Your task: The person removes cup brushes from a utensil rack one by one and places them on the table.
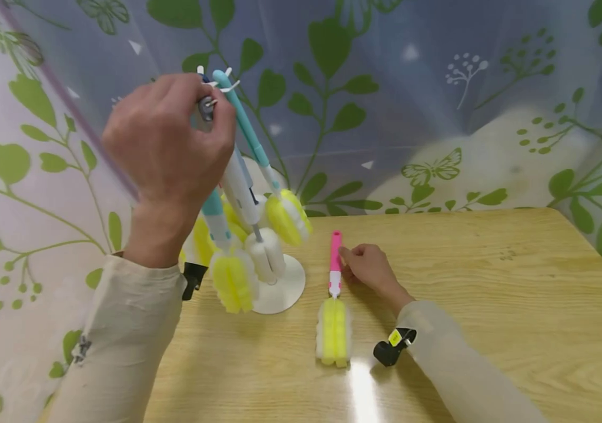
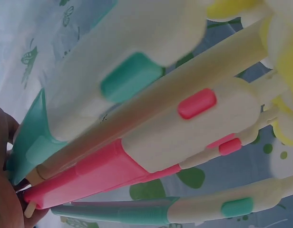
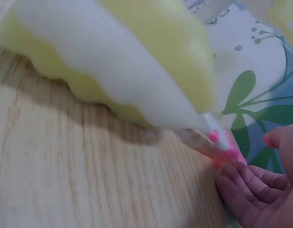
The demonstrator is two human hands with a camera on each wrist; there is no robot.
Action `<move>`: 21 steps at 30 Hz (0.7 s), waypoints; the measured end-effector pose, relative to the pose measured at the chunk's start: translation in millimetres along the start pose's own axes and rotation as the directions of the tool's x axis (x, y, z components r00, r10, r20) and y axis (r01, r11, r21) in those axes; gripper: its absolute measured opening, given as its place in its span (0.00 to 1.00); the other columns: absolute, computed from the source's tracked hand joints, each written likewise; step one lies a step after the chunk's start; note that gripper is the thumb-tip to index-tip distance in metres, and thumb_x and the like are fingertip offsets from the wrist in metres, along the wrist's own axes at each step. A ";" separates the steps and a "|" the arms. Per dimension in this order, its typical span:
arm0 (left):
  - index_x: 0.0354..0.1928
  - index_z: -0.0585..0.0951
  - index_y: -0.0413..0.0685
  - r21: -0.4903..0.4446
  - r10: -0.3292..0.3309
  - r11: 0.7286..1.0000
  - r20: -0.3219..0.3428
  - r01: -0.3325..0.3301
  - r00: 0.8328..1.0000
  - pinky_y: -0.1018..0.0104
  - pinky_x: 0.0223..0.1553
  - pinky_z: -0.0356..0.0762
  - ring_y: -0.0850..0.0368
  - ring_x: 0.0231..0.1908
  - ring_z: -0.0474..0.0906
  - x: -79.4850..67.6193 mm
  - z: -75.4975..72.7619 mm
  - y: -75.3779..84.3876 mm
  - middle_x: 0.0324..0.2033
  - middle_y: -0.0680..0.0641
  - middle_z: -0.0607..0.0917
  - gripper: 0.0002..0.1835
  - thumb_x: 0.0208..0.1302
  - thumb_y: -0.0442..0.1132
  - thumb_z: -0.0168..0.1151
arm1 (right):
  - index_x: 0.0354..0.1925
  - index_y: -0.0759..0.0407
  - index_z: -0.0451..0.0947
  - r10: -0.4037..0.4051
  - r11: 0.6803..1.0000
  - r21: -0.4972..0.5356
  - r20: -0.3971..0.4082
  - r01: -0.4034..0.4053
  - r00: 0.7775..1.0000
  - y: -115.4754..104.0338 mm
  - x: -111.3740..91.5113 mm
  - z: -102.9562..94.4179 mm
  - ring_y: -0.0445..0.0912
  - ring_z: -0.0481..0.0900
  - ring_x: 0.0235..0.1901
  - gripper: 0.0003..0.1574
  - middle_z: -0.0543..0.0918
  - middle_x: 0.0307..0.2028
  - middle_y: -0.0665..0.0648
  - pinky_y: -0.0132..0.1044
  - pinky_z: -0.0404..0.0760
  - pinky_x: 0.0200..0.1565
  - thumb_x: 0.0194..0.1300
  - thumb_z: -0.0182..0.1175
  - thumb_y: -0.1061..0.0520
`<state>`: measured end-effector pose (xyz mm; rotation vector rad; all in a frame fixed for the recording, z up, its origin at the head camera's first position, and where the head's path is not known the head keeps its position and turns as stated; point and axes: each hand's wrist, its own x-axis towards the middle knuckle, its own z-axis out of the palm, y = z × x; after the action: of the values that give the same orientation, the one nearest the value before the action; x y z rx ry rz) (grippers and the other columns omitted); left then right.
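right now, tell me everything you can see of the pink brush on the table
The pink brush lies on the wooden-looking table, right of a round white base, its handle pointing away from the person, its head nearer. The handle, plastic by its look, is pink with a hole at the far end, then white with pink patches. The ridged yellow and white head looks like sponge. The right hand seems to touch the handle.

The left hand (image 1: pixel 171 132) hides most of the top of the rack (image 1: pixel 287 294), with a grey handle end (image 1: pixel 207 110) partly showing at the thumb. Sponges of the hanging brushes (image 2: pixel 194 130) are cut off on the left wrist camera; on the right, the lying brush (image 3: pixel 122 66) is blurred and cropped, the right hand (image 3: pixel 263 192) cut short.
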<state>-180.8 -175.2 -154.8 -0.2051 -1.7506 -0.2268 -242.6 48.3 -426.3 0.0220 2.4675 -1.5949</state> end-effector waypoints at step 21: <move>0.21 0.86 0.45 -0.222 0.049 0.972 -0.123 -0.076 0.991 0.55 0.22 0.61 0.50 0.25 0.81 0.8 10.6 -20.4 0.28 0.56 0.88 0.17 0.55 0.43 0.50 | 0.48 0.64 0.76 -0.538 0.809 0.274 -0.011 0.520 0.843 -125.4 -30.9 -32.8 0.51 0.81 0.38 0.19 0.81 0.39 0.62 0.45 0.80 0.43 0.69 0.55 0.50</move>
<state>-196.3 -192.2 -156.8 -0.4040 -1.5986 -0.3853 -233.0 28.7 -294.9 -0.7348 2.3021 -2.0901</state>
